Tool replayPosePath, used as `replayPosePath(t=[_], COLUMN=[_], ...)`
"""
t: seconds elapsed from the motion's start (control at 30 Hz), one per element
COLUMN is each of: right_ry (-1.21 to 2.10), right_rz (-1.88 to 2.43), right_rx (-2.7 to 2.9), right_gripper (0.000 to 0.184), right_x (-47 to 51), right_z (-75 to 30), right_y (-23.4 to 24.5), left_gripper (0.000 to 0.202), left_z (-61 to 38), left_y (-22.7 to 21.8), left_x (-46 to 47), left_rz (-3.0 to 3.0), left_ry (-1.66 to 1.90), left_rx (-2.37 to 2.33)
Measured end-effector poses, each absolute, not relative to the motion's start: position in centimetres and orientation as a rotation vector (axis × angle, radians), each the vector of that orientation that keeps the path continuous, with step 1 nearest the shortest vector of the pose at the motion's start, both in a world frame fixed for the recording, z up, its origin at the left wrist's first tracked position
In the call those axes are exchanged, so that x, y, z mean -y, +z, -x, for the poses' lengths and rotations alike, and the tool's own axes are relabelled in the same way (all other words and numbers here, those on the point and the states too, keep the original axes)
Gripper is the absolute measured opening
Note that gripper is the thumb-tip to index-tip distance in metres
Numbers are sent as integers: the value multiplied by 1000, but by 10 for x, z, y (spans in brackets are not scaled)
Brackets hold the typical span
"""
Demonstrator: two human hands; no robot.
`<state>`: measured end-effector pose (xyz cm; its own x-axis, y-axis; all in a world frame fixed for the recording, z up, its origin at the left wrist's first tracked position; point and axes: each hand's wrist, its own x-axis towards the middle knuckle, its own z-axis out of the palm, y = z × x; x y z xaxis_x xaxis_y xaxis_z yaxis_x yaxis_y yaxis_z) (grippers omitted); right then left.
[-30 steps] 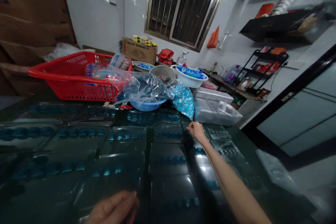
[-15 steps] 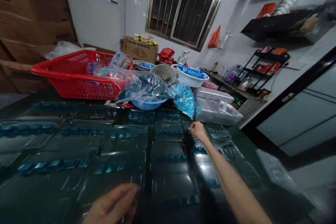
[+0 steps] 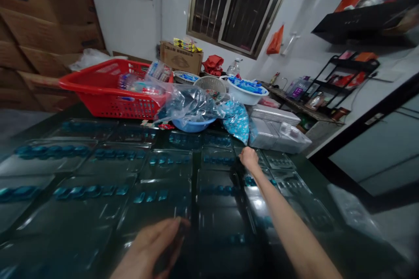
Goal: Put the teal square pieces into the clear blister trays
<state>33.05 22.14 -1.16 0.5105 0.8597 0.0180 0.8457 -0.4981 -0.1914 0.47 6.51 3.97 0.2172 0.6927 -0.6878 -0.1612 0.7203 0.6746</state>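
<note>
- The right hand (image 3: pixel 248 159) is reaching out across the far part of the table, its fingers curling loosely downward; it is resting on or just above a tray, and no held object is showing, so I cannot tell whether it is gripping anything.
- The left hand (image 3: pixel 153 244) is hovering at the near edge of the view, its fingers partly curled and blurred; I cannot tell whether it is open, closed or pinching a tray edge.
- The clear blister trays (image 3: pixel 163 174) are lying flat on the dark table (image 3: pixel 327 178) in rows, filling the space between and around both hands.
- The nearest tray (image 3: pixel 153 213) is sitting just beyond the left fingertips, its long axis and its row of blue cavities running left to right across the view.
- The trays beside the right hand are pointing the same way, with one just left of the wrist and another just to its right.
- A clear plastic bag (image 3: pixel 186 104) is draping over a blue bowl (image 3: pixel 193 125) beyond the right hand, up and to its left.
- A red plastic basket (image 3: pixel 111 91) is standing farther left, well away from the right hand.
- A blue-printed bag (image 3: pixel 237 120) is lying directly beyond the right hand, near a silver stack of trays (image 3: pixel 275 128).
</note>
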Motion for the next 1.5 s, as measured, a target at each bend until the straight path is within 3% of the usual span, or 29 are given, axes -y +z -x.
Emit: replayPosePath(t=[0.27,0.5,0.7,1.0,1.17,1.37,1.5], right_ry=[202,913,833,641,592,1120,1203], right_rz=[2156,1450,1419,1328,1318,1302,1225], right_rx=[1657,1755,1634,1484,1434,1160,1045], right_gripper=[42,17,5,11,11,12,15], right_x=[-151,-40,-14,5,10,13,11], right_z=[-267,-162,-149,-144,-146,-152,-154], right_y=[35,42,36,23,22,27,27], left_gripper=[27,22,21,37,33,31,31], left_z=[5,0,-2,-15,-18,-22,-24], left_y=[28,21,16,13,16,17,15], left_x=[-61,-49,-40,-39,-40,-38,-33], left_rz=[-640,-699,-780,-926,-1111,-1037,-788], left_ry=[729,746,713,696,701,691,565], left_rx=[-931,-819,-818,-957,-1008,-902,-760])
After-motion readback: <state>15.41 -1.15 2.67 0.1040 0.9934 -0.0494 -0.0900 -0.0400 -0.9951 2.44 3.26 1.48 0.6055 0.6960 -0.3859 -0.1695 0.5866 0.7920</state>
